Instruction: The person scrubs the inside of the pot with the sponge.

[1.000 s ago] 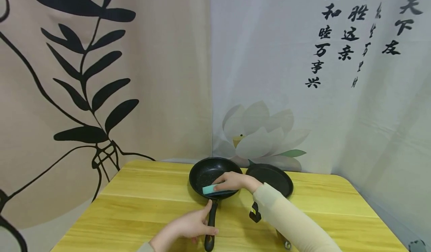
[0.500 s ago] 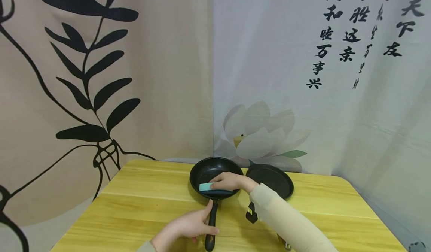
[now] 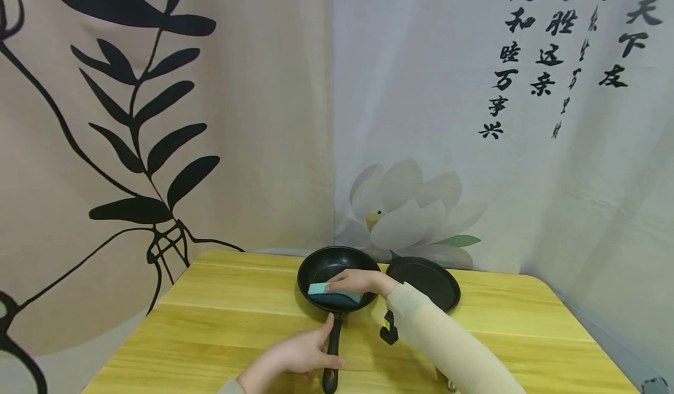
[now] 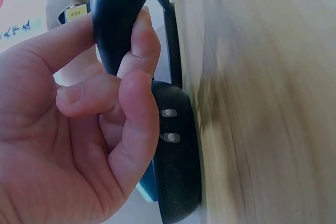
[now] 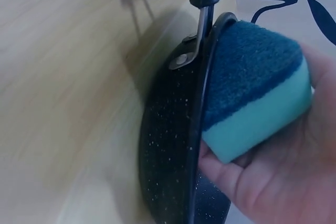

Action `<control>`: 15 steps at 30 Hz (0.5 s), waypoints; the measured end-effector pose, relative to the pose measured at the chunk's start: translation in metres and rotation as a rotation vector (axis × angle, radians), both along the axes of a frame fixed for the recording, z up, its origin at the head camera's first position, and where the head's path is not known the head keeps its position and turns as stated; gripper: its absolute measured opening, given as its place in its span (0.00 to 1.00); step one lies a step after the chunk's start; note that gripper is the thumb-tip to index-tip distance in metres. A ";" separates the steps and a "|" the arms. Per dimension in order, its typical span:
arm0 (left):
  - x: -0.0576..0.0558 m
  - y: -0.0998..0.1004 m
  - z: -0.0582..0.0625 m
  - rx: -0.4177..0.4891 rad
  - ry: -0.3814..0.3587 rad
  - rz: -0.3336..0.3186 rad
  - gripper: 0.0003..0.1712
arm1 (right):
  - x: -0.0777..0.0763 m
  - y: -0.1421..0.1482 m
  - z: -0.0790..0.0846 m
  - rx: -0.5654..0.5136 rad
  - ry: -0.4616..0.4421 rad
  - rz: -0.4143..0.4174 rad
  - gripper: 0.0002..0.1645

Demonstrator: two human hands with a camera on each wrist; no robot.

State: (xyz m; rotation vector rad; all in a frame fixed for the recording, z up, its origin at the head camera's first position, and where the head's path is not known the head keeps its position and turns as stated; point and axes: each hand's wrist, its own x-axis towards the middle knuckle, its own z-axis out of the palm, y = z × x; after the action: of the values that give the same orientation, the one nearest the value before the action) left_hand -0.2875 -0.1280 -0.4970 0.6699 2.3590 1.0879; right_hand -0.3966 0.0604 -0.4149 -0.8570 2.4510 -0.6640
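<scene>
A black frying pan [image 3: 315, 268] with a speckled surface sits toward the back of the wooden table. My left hand [image 3: 300, 350] holds its black handle [image 3: 333, 347], thumb along the top end; the left wrist view shows fingers curled about the handle [image 4: 115, 19]. My right hand [image 3: 360, 280] reaches into the pan and grips a sponge [image 3: 318, 289] between thumb and fingers. In the right wrist view the sponge [image 5: 257, 87] has a dark blue scouring side and a light teal foam side. It is tilted inside the rim, near the handle joint.
A flat black pan [image 3: 429, 281] lies just right of the frying pan, its handle mostly hidden beneath the right sleeve [image 3: 447, 335]. A dark piece with a yellow mark [image 3: 389, 329] hangs at the right wrist. Printed curtains stand behind the table [image 3: 210, 306].
My right hand has slid the sponge a little to the left in the pan, and more of its dark side shows. The left hand keeps its hold on the handle.
</scene>
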 end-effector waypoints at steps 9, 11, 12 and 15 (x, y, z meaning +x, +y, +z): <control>-0.004 0.000 -0.004 -0.001 -0.029 -0.005 0.66 | 0.000 -0.005 -0.002 -0.078 -0.129 -0.064 0.32; -0.012 -0.002 -0.018 0.022 -0.059 0.001 0.68 | -0.001 -0.007 -0.003 -0.097 -0.149 -0.072 0.33; -0.017 -0.004 -0.026 0.044 -0.071 0.010 0.68 | -0.001 -0.008 -0.003 -0.104 -0.156 -0.076 0.34; -0.032 -0.008 -0.048 0.087 -0.102 0.012 0.70 | -0.001 -0.011 -0.004 -0.118 -0.161 -0.081 0.34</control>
State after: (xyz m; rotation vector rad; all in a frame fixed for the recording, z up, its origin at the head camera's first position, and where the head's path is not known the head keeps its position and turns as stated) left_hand -0.3191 -0.1357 -0.5448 0.6164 2.2427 1.2062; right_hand -0.3975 0.0495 -0.4185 -0.7205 2.3303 -0.8793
